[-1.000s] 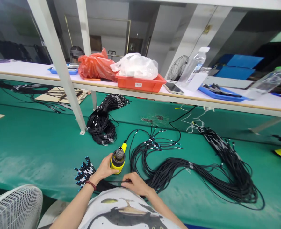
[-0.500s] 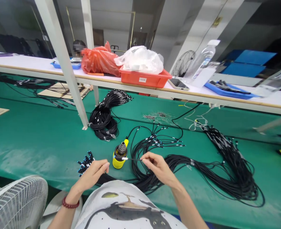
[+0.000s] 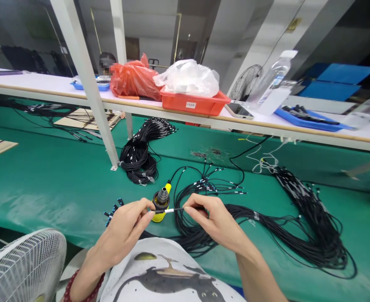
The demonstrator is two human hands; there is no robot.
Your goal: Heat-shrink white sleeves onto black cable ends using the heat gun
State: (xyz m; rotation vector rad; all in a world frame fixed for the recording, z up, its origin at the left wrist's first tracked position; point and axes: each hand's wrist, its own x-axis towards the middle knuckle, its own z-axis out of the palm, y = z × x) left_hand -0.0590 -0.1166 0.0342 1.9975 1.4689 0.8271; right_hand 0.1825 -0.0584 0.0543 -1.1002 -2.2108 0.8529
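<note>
A thin black cable (image 3: 178,209) with a white sleeve near its end is stretched between my two hands. My left hand (image 3: 130,224) pinches its end, and my right hand (image 3: 212,218) pinches the cable on the other side of the sleeve. Directly behind the cable stands a yellow and black hot-air tool (image 3: 162,201), upright with its stepped metal nozzle pointing up. To the left of my left hand lie several cable ends (image 3: 112,212) with blue tips. A thick bundle of black cables (image 3: 244,212) runs behind my right hand.
Another coiled cable bundle (image 3: 140,155) lies by the shelf post (image 3: 100,113). On the raised shelf are a red tray (image 3: 193,104), a red bag (image 3: 136,79), a phone (image 3: 239,110) and a bottle (image 3: 276,77). A white fan (image 3: 30,268) stands at the lower left.
My left hand has moved right and taken hold of the cable's end, which was free before. My right hand keeps its pinch on the cable. The view has shifted slightly.
</note>
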